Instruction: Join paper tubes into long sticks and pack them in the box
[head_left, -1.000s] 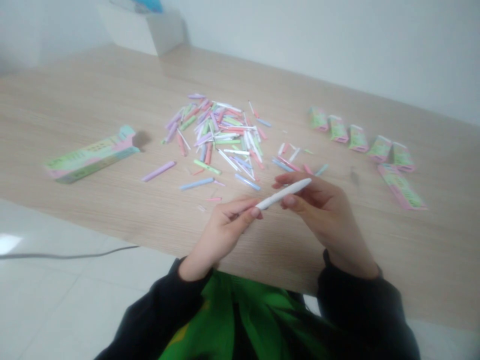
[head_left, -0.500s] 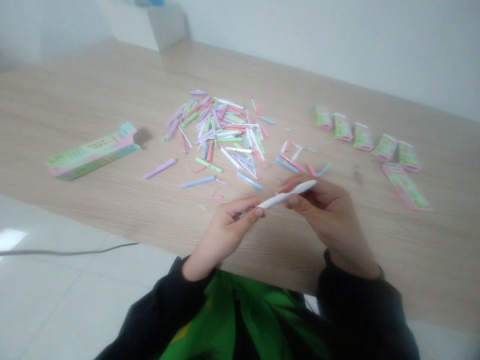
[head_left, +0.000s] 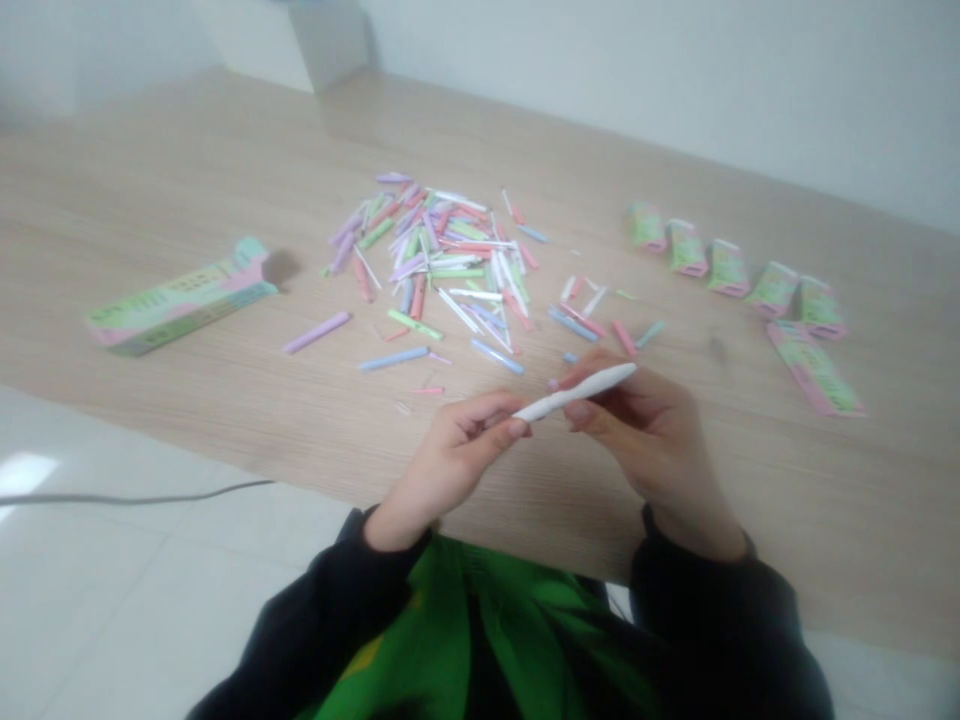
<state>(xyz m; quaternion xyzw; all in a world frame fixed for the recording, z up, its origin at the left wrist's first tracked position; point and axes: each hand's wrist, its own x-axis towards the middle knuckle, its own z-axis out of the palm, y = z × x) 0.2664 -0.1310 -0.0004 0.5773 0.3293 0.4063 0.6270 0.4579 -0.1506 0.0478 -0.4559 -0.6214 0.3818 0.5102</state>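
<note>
A slim white stick-shaped piece (head_left: 581,390), wider toward its right end, is held between both hands above the table's near edge. My left hand (head_left: 465,440) pinches its left end between thumb and fingers. Around its middle close the thumb and fingers of my right hand (head_left: 649,430); some of those fingers are hidden behind it. What the piece is exactly is too blurred to tell. Beyond the hands lies a loose pile of small pastel and white sticks (head_left: 450,245), with a purple stick (head_left: 317,333) and a blue stick (head_left: 394,359) apart from it.
An open green and pink carton (head_left: 180,305) lies at the left. Several small cartons (head_left: 727,268) stand in a row at the right, and a flat-lying carton (head_left: 817,370) is nearer me. A white box (head_left: 300,45) stands at the back. A cable (head_left: 150,497) crosses the floor.
The right fingers have shifted slightly along the white piece toward its left part. Both hands still hold it in nearly the same place, and the whole view has tilted a little.
</note>
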